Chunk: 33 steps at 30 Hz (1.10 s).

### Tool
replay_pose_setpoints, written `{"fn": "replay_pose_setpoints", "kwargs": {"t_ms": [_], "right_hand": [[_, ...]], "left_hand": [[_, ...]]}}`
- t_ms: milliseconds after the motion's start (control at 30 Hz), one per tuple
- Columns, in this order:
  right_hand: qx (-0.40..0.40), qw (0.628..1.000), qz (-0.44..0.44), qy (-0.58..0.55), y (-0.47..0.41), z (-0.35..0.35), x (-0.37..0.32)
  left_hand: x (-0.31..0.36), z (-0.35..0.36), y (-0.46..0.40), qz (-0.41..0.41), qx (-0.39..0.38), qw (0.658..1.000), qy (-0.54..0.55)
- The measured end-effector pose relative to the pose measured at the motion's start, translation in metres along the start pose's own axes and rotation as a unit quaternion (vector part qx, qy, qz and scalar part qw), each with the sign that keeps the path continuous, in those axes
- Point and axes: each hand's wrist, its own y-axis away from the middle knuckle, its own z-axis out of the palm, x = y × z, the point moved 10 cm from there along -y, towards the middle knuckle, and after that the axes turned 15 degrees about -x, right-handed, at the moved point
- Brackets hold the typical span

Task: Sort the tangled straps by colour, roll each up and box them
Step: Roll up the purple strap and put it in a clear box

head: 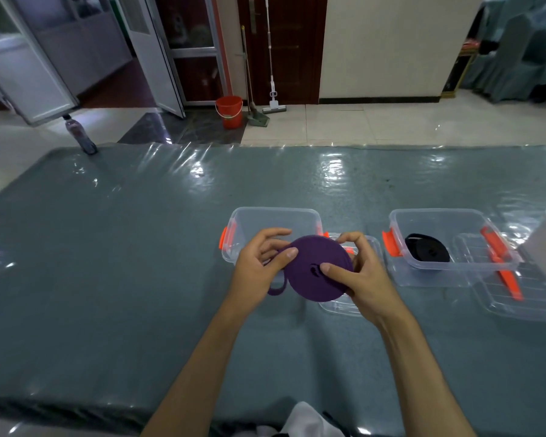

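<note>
Both hands — left hand [259, 266], right hand [360, 275] — clasp the purple strap roll [320, 268] above the empty box [275, 216]; soft, light webbing (apt to unwind) — hold it by the flat faces.

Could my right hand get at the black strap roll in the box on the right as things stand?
Probably not yet: the right hand grips the purple roll together with the left hand. Otherwise the way looks free, since the black roll lies uncovered in its open box.
</note>
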Motion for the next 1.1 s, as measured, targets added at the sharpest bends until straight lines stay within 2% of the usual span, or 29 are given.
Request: {"fn": "replay_pose_setpoints", "kwargs": {"t_ms": [133,333,433,567,733,800,1000,1100], "right_hand": [[-0.006,1.0,-0.013,0.013,0.0,-0.001,-0.002],[0.067,0.996,-0.057,-0.001,0.004,-0.005,-0.001],[0.096,0.993,-0.064,-0.005,0.004,-0.003,0.004],[0.127,0.989,-0.07,-0.023,0.002,0.004,0.015],[0.177,0.98,-0.079,-0.047,0.001,0.001,0.026],[0.188,0.976,-0.079,-0.076,0.0,-0.002,0.034],[0.221,0.965,-0.07,-0.12,-0.011,0.0,0.051],[0.236,0.96,-0.069,-0.137,-0.018,0.0,0.056]], "left_hand": [[-0.015,0.002,0.013,0.006,0.05,0.997,0.064],[-0.032,0.002,0.016,-0.025,0.036,0.997,0.062],[-0.035,-0.008,0.019,-0.031,0.095,0.994,0.041],[-0.048,-0.014,0.03,-0.034,0.184,0.98,0.07],[-0.07,-0.002,0.035,-0.046,0.181,0.97,0.158],[-0.073,-0.001,0.034,-0.049,0.179,0.969,0.162],[-0.078,-0.011,0.036,-0.057,0.273,0.95,0.143],[-0.086,0.0,0.027,-0.074,0.249,0.945,0.197]]}}
